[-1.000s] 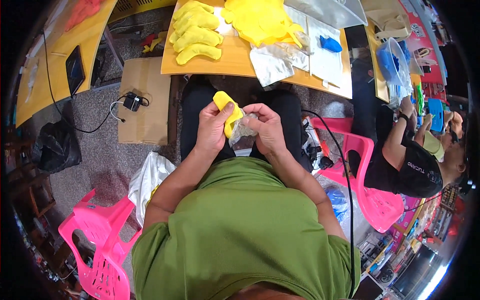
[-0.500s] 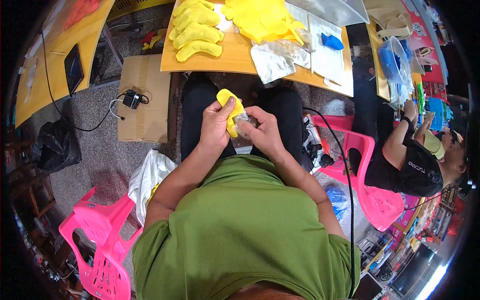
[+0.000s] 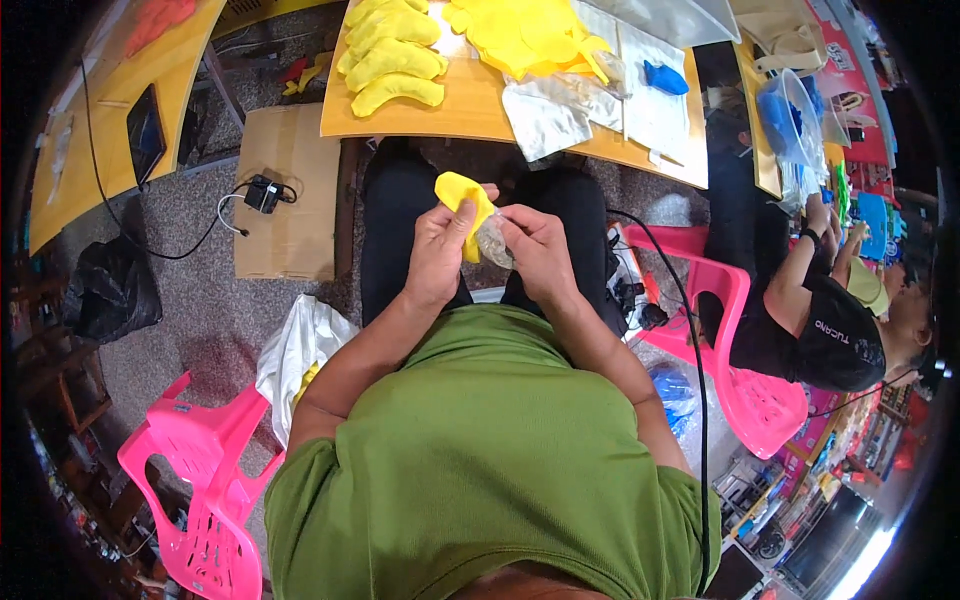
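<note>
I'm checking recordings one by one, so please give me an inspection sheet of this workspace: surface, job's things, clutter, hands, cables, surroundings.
Surface: wooden table ahead, beyond the lap.
Job's things: yellow piece and crumpled translucent material, both held above the lap; curved yellow pieces and a yellow heap on the table.
Clutter: blue item on a white sheet, table's right.
Hands: left hand grips the yellow piece; right hand pinches the translucent material.
Cables: black cable at right; adapter with leads on cardboard at left.
Surroundings: pink chairs on both sides; another person at right.
</note>
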The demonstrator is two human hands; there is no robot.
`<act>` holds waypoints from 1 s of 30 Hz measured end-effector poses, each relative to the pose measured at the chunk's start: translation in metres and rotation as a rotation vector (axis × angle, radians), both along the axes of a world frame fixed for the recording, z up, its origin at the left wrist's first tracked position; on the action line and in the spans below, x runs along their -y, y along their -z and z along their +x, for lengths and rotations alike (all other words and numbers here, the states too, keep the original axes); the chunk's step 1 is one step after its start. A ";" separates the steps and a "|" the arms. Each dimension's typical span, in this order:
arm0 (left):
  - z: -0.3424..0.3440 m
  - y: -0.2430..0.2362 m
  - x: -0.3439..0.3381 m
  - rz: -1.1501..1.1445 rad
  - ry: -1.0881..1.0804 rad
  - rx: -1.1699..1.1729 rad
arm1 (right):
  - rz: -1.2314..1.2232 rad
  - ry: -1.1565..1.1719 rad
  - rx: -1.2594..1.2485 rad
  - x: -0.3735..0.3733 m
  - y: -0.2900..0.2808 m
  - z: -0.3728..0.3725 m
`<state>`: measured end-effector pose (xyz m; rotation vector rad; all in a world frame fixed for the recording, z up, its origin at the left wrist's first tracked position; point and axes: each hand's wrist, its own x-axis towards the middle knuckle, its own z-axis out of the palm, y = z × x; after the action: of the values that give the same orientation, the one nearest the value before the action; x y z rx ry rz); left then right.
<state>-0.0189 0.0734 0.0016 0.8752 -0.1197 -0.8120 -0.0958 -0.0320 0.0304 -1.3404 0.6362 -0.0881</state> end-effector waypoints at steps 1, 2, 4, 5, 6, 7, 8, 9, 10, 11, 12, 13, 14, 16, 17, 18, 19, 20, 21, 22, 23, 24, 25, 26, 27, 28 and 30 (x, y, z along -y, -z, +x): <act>0.000 0.002 0.000 0.025 0.031 0.050 | -0.116 -0.020 0.023 -0.001 -0.004 0.000; 0.001 0.001 0.001 0.025 0.032 0.050 | -0.232 -0.039 0.046 -0.001 -0.007 -0.001; 0.002 0.000 0.001 0.015 0.056 -0.001 | -0.462 -0.076 0.127 -0.001 -0.003 0.000; 0.001 -0.002 0.002 0.015 0.058 -0.002 | -0.692 -0.113 0.208 -0.001 -0.002 0.000; 0.001 -0.004 0.003 0.008 0.073 0.014 | -0.692 -0.112 0.208 -0.002 -0.002 0.000; 0.000 -0.005 0.003 0.000 0.088 0.030 | -0.591 -0.004 0.159 -0.004 -0.003 0.001; -0.001 -0.001 0.001 0.001 0.088 0.030 | -0.489 0.103 0.112 -0.007 -0.004 0.003; -0.004 0.006 -0.002 0.004 0.141 -0.060 | -0.489 0.103 0.113 -0.010 -0.004 0.005; -0.005 0.011 -0.004 0.008 0.193 -0.151 | -0.463 0.187 0.169 -0.012 -0.004 0.008; -0.007 0.007 -0.003 0.003 0.185 -0.156 | -0.439 0.270 0.221 -0.013 -0.004 0.009; -0.006 0.003 -0.004 0.002 0.185 -0.158 | -0.440 0.269 0.219 -0.011 -0.001 0.008; -0.004 -0.001 -0.004 0.031 0.215 -0.109 | -0.460 0.201 0.221 -0.008 0.004 0.004; -0.003 -0.003 -0.004 0.063 0.244 -0.057 | -0.477 0.131 0.225 -0.005 0.006 0.002; -0.009 0.006 -0.004 0.149 0.182 0.068 | -0.382 0.147 0.202 -0.003 0.007 -0.001; -0.011 0.004 -0.002 0.232 0.124 0.193 | -0.289 0.166 0.179 -0.001 0.007 -0.001; -0.012 0.000 -0.002 0.231 0.125 0.193 | -0.290 0.167 0.179 0.001 0.010 -0.002; -0.013 -0.004 -0.003 0.395 -0.134 0.577 | -0.269 0.183 0.167 0.004 0.013 -0.002; -0.013 -0.013 -0.005 0.552 -0.400 0.958 | -0.246 0.199 0.155 0.005 0.015 -0.003; -0.012 -0.022 -0.006 0.489 -0.422 0.871 | -0.245 0.199 0.154 0.005 0.016 -0.004; -0.010 -0.020 -0.007 0.489 -0.421 0.870 | -0.215 0.197 0.156 0.005 0.016 -0.005; -0.003 -0.017 -0.009 0.517 -0.318 1.006 | -0.183 0.190 0.162 0.005 0.016 -0.004; 0.002 -0.014 -0.011 0.544 -0.211 1.140 | -0.183 0.185 0.163 0.004 0.015 -0.004; 0.001 -0.012 -0.008 0.517 -0.241 1.106 | -0.188 0.184 0.161 0.003 0.014 -0.005; 0.001 -0.012 -0.008 0.516 -0.242 1.107 | -0.193 0.187 0.158 0.002 0.014 -0.006; 0.000 -0.014 -0.009 0.492 -0.240 1.184 | -0.194 0.188 0.158 0.003 0.017 -0.006; 0.000 -0.016 -0.009 0.466 -0.237 1.262 | -0.287 0.209 0.177 0.003 0.023 -0.006; -0.007 -0.017 -0.008 0.417 -0.251 1.297 | -0.378 0.227 0.196 0.001 0.025 -0.005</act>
<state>-0.0256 0.0813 0.0181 1.6701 -0.9772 0.0870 -0.1011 -0.0326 0.0051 -1.5932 0.6219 -0.5396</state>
